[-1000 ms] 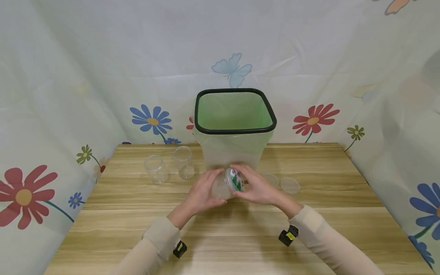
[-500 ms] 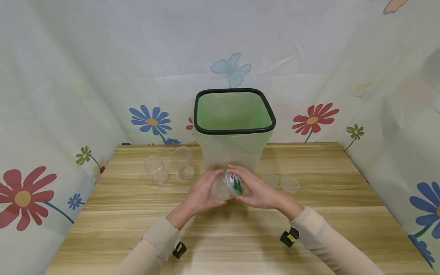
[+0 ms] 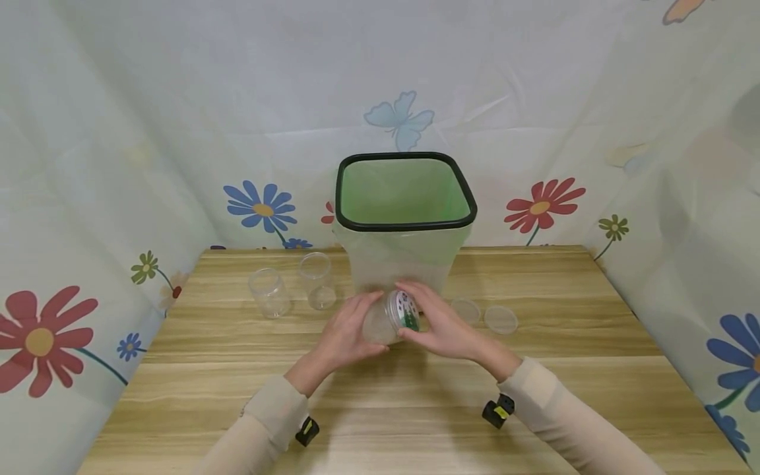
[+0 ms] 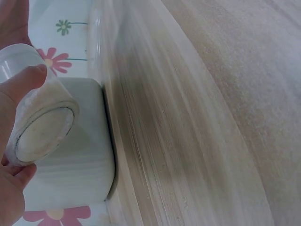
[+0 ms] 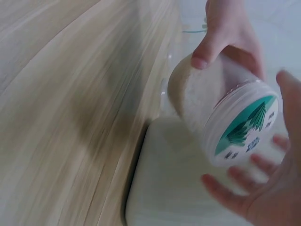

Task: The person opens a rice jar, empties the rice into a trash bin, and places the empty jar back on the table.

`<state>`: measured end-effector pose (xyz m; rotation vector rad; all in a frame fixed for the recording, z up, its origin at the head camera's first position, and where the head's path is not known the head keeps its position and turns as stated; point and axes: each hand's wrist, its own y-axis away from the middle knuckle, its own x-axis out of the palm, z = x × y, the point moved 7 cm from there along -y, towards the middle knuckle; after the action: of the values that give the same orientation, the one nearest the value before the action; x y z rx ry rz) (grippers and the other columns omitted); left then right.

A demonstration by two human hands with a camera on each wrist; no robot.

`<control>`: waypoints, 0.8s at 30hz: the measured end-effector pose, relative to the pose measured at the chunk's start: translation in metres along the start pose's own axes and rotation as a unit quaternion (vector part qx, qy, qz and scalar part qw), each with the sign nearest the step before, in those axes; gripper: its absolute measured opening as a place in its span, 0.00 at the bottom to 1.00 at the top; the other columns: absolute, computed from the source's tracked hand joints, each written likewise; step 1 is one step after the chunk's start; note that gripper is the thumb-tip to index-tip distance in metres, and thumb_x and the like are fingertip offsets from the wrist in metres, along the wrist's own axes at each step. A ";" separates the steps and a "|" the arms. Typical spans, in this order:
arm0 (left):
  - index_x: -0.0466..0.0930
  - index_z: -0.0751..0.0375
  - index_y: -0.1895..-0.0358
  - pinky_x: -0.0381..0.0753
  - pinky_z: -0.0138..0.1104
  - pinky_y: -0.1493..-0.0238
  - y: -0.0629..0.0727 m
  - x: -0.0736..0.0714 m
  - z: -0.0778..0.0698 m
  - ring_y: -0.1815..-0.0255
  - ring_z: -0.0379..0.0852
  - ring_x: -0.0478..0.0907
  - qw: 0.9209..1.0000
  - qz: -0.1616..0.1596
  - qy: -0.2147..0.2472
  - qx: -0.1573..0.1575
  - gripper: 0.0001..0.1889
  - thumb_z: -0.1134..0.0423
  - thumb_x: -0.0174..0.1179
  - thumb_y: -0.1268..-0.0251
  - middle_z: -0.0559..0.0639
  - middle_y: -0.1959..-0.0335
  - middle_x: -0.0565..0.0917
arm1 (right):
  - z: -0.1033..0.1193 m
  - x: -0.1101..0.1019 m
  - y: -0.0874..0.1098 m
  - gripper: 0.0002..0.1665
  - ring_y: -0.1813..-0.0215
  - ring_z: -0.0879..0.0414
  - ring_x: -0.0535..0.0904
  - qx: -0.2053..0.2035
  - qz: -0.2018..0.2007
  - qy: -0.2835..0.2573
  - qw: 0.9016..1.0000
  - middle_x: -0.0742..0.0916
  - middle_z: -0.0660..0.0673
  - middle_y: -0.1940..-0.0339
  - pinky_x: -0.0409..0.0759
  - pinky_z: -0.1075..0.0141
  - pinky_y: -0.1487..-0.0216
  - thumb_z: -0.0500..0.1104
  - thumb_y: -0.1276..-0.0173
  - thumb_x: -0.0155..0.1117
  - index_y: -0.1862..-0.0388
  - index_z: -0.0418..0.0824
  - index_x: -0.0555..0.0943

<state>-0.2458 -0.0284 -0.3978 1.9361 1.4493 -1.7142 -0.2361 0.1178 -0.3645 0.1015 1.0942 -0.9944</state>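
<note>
My left hand (image 3: pixel 347 333) grips a clear plastic jar (image 3: pixel 376 323) tilted on its side in front of the bin, its base toward the left. A pale, grainy filling shows inside it in the right wrist view. The round screw lid (image 3: pixel 407 311) faces right; its label (image 5: pixel 249 125) is green and white with leaves. Around the lid is my right hand (image 3: pixel 444 324), thumb and fingers spread. In the right wrist view, those blurred fingers (image 5: pixel 242 179) look apart from the lid. The left wrist view shows the jar's round base (image 4: pixel 44 134) between the left thumb and fingers.
Behind the hands stands a tall pale-green bin (image 3: pixel 406 227) with a black rim. Two clear open jars (image 3: pixel 270 293) stand on the left of the wooden table (image 3: pixel 380 422). Two clear round lids (image 3: pixel 501 320) lie to the right. A flowered curtain (image 3: pixel 285 86) surrounds the table.
The lid's label has turned a little while my right fingers shifted around it. My left hand keeps its hold on the jar, nearly in place. The other things have not moved.
</note>
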 end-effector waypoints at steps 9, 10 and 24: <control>0.61 0.56 0.34 0.73 0.45 0.43 -0.001 0.000 -0.005 0.42 0.52 0.70 1.000 0.007 -0.004 0.003 0.50 0.49 0.76 0.68 0.56 0.42 0.72 | -0.007 0.001 -0.003 0.42 0.45 0.43 0.73 0.116 0.020 0.025 0.993 0.72 0.32 0.40 0.76 0.51 0.50 0.53 0.40 0.62 0.33 0.35 0.61; 0.61 0.56 0.34 0.73 0.44 0.43 -0.001 0.000 -0.005 0.42 0.52 0.70 1.000 0.007 -0.004 0.003 0.50 0.49 0.76 0.68 0.56 0.42 0.72 | -0.007 0.001 -0.003 0.42 0.46 0.43 0.74 0.116 0.022 0.025 0.993 0.72 0.32 0.40 0.77 0.52 0.51 0.53 0.40 0.62 0.33 0.35 0.61; 0.60 0.56 0.34 0.73 0.46 0.44 0.000 0.000 -0.003 0.42 0.51 0.70 1.000 0.009 0.001 -0.001 0.51 0.48 0.76 0.68 0.55 0.41 0.72 | -0.007 -0.001 -0.004 0.44 0.42 0.47 0.71 0.044 0.041 -0.019 0.998 0.72 0.37 0.40 0.77 0.54 0.48 0.47 0.48 0.71 0.33 0.39 0.62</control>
<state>-0.2435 -0.0260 -0.3971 1.9435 1.4290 -1.7032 -0.2436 0.1198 -0.3656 0.1968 1.0047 -0.9662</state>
